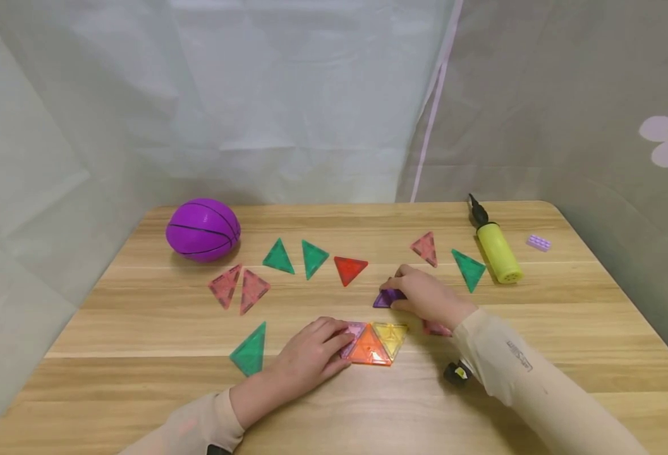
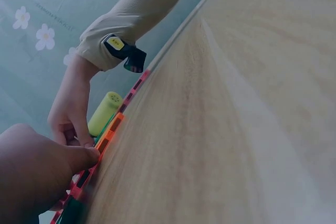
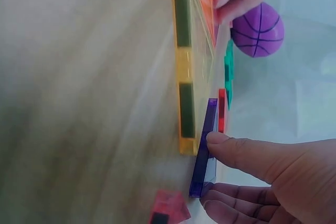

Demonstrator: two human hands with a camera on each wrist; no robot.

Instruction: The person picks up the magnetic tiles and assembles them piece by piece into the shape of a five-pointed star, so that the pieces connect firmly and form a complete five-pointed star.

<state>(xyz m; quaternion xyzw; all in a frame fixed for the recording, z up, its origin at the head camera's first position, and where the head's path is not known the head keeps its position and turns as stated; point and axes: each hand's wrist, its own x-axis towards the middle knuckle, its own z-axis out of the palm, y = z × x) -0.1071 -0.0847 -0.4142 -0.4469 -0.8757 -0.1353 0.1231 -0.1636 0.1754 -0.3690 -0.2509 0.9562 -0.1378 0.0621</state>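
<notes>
My right hand [image 1: 427, 294] pinches a dark purple triangular magnetic tile [image 3: 203, 150] between thumb and fingers, just behind a joined row of tiles. In that row, an orange triangle [image 1: 370, 347] stands between a lilac triangle [image 1: 356, 329] and a clear yellow triangle [image 1: 390, 337]. My left hand [image 1: 313, 347] holds the row's left end, its fingers over the lilac tile and its thumb at the near edge, partly covering that tile. In the right wrist view the purple tile is close to the yellow tile [image 3: 186, 72], tilted.
Loose triangles lie around: several green [image 1: 249, 351], pink ones [image 1: 254, 291] and a red one [image 1: 351, 270]. A pink tile [image 1: 436, 328] is partly under the right forearm. At the back are a purple ball [image 1: 203, 230], a yellow-green hand pump [image 1: 498, 253] and a lilac toy brick [image 1: 538, 242].
</notes>
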